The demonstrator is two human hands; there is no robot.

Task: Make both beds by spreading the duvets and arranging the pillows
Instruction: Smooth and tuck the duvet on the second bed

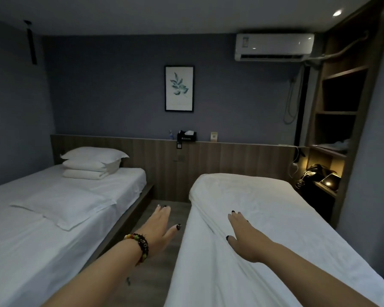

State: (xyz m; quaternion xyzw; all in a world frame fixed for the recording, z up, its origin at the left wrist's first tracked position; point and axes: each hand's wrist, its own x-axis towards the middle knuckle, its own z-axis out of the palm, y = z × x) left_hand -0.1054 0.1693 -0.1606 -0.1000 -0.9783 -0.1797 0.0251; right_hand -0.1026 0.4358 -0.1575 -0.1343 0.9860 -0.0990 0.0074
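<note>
Dim twin room. Left bed [53, 218]: folded duvet [84, 173] and pillow [93, 154] stacked at 11 o'clock. Right bed [264, 218]: duvet spread. Right hand [242, 235] flat on it, fingers straight; left hand [160, 227] open over the aisle. Risk: sideways push re-wrinkles the ridge at 12.

Both arms reach forward, left hand [159, 227] and right hand [242, 234] flat with fingers straight.

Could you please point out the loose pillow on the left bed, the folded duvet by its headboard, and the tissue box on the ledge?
loose pillow [63, 207], head view, middle of its top face.
folded duvet [84, 174], head view, front fold.
tissue box [187, 136], head view, front face.
</note>
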